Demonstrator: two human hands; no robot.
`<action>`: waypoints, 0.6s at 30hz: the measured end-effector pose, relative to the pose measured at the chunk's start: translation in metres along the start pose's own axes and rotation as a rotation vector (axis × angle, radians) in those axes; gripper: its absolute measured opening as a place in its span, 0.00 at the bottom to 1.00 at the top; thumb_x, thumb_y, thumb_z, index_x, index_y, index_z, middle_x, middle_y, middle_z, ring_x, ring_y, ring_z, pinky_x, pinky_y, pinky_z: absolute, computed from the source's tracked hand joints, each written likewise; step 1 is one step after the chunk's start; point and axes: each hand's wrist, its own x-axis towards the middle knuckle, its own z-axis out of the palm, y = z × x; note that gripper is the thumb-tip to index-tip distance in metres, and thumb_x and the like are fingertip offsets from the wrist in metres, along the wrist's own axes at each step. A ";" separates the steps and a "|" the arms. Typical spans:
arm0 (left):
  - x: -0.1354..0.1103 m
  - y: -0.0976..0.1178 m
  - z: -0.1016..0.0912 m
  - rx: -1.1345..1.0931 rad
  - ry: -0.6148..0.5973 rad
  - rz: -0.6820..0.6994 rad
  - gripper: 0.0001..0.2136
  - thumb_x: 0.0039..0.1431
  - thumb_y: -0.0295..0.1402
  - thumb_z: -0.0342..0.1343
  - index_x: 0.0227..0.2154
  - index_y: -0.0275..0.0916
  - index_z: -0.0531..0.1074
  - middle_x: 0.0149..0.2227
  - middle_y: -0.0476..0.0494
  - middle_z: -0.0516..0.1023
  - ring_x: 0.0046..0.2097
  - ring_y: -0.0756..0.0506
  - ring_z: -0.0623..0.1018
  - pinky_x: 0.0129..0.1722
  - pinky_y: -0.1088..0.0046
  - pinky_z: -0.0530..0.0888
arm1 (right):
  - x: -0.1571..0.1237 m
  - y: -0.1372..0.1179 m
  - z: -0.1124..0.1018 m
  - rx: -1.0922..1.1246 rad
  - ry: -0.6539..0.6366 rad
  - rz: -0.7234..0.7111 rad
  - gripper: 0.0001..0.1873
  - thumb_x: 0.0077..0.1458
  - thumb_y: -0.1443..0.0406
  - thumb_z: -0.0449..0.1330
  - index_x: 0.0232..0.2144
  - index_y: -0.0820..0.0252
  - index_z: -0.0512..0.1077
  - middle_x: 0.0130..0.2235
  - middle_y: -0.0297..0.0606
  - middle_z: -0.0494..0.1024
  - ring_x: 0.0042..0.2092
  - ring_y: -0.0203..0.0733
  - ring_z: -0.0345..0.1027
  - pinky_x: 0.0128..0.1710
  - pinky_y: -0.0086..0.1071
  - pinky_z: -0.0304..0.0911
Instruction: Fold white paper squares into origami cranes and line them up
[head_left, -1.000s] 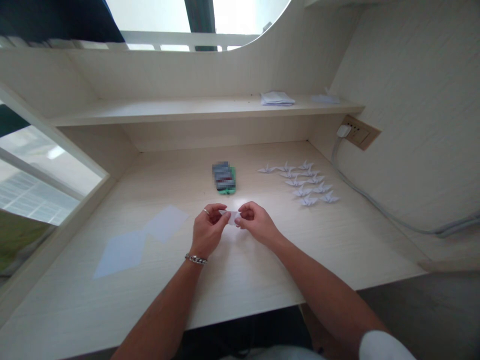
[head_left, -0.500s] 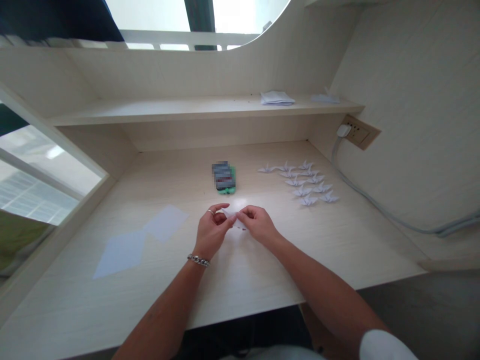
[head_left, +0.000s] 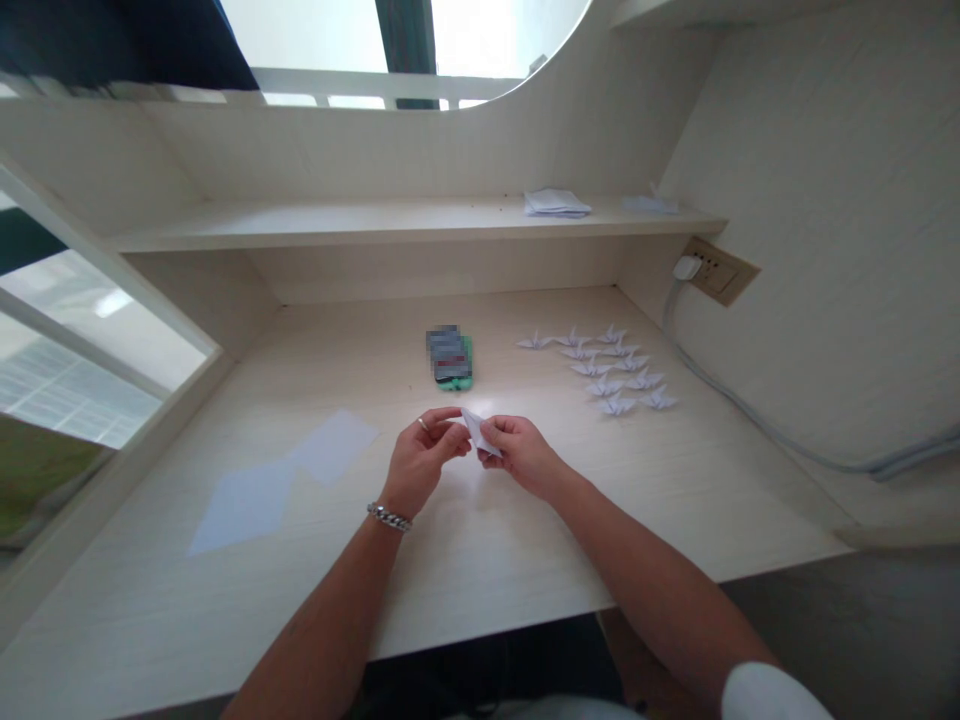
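Note:
A small white folded paper is held up just above the desk, between my two hands. My right hand pinches its right side between thumb and fingers. At its left edge is my left hand, index finger reaching to the upper tip and thumb and other fingers curled close against it. How firmly the left fingers press is hard to see. Several white paper cranes stand in rows on the desk to the right. Two flat white paper sheets, a nearer one and a farther one, lie to the left.
A green-edged item, mostly blurred out, lies beyond my hands on the desk. Above it runs a shelf with a stack of folded paper. A grey cable hangs from the wall socket at the right.
The folded paper has been turned, so its point now faces up and left. My left thumb has drawn back from the right thumb, and my right hand holds the paper's lower right.

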 end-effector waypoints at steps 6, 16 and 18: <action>0.000 -0.006 -0.002 -0.157 -0.058 -0.003 0.13 0.50 0.36 0.65 0.37 0.36 0.74 0.28 0.47 0.78 0.31 0.50 0.77 0.35 0.71 0.75 | -0.006 -0.006 0.003 0.052 -0.122 0.077 0.22 0.39 0.51 0.70 0.23 0.64 0.69 0.22 0.32 0.69 0.24 0.32 0.62 0.26 0.29 0.56; -0.003 0.000 0.004 -0.152 -0.028 -0.036 0.12 0.49 0.36 0.64 0.35 0.36 0.74 0.30 0.46 0.78 0.31 0.50 0.77 0.34 0.71 0.75 | -0.005 -0.006 0.000 0.062 -0.111 0.057 0.22 0.39 0.52 0.70 0.23 0.63 0.69 0.22 0.32 0.69 0.24 0.32 0.61 0.26 0.29 0.55; -0.003 0.001 0.004 -0.106 -0.024 -0.021 0.13 0.50 0.37 0.63 0.38 0.37 0.74 0.30 0.47 0.78 0.30 0.50 0.76 0.33 0.71 0.75 | -0.005 -0.006 0.000 0.036 -0.105 0.043 0.22 0.38 0.51 0.70 0.23 0.63 0.69 0.22 0.32 0.69 0.24 0.32 0.61 0.26 0.29 0.55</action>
